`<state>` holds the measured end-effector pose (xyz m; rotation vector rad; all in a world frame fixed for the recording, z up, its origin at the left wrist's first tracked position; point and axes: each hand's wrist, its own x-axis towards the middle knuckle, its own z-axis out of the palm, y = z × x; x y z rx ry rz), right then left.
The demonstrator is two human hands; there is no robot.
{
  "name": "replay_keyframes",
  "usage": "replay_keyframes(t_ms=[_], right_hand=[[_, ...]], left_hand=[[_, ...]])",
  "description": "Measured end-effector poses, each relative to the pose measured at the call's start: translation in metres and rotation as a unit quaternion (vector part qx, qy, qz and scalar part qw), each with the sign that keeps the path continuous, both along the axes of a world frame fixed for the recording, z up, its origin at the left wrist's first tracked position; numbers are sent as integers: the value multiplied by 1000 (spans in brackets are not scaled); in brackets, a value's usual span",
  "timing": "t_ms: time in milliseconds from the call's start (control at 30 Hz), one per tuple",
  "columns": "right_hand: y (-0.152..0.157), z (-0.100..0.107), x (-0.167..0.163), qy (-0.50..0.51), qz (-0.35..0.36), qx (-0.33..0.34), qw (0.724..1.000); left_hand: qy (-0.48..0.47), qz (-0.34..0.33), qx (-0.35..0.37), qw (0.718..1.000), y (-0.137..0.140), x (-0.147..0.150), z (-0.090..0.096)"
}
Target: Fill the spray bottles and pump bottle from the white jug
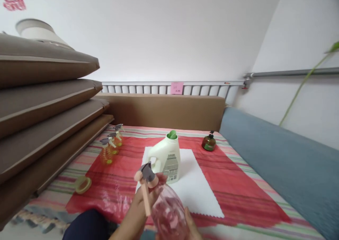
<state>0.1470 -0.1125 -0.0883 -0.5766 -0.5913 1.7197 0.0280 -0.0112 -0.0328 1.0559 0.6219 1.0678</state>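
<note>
A clear pink spray bottle (171, 210) with a grey and peach trigger head is tilted to the left, close to me. My left hand (152, 196) is wrapped round its neck, just under the trigger head. The bottle's lower body rests against my right hand (192, 227), which grips it from the right and is partly cut off by the frame edge. Just beyond stands a white detergent jug (171, 157), upright, with a green spout in its open mouth. It sits on a white cloth (203, 194) with a scalloped edge.
Several clear spray bottles (106, 152) stand at the left. A pale yellow round lid (83, 185) lies nearer me. At the back right is a brown pump bottle (209, 143). Stacked cushions (50, 102) rise on the left; a blue padded panel (272, 162) borders the right.
</note>
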Motion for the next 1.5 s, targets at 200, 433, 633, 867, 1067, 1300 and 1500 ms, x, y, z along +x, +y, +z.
replay_keyframes(t_ms=[200,433,633,867,1067,1300,1500], right_hand=[[0,-1,-7,149,56,-76,984],[-3,1,-6,124,-36,-43,991],[-6,4,-3,142,-40,-40,988],[-4,0,-5,158,-58,-39,985],[-4,0,-10,147,-50,-38,987],[-6,8,-10,136,-34,-49,989],[-5,10,-13,134,-68,-40,988]], left_hand=[[-17,-117,25,993,-10,-17,40],[0,52,25,998,-14,0,37],[-35,-21,-5,999,-19,-3,43],[-87,1,-7,996,-17,0,45],[-53,9,-15,998,-15,-4,42],[-46,-55,14,997,-14,-9,41],[-14,86,8,996,-16,-3,44]])
